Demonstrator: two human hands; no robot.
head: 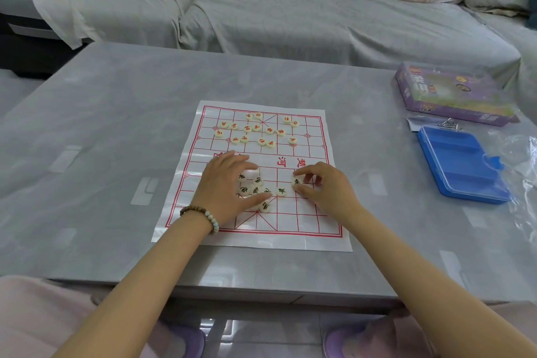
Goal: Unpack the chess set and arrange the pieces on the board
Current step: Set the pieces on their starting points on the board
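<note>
A white sheet board (pixel 315 229) with a red grid lies flat on the grey table (pixel 116 131). Several cream discs with red characters (pixel 256 127) lie scattered over its far half. On the near half, several black-character discs (pixel 255 189) sit in a loose cluster. My left hand (pixel 225 186) is spread over that cluster, fingers straight, thumb along its near side, hiding some discs. My right hand (pixel 325 186) pinches one black-character disc (pixel 296 182) between thumb and forefinger. Another black disc (pixel 281 191) lies between the hands.
A blue plastic case (pixel 462 164) lies at the right on clear plastic wrap (pixel 523 183). Behind it is a purple game box (pixel 453 93). A covered sofa (pixel 276 9) runs behind the table. My knees and purple slippers show below the near edge.
</note>
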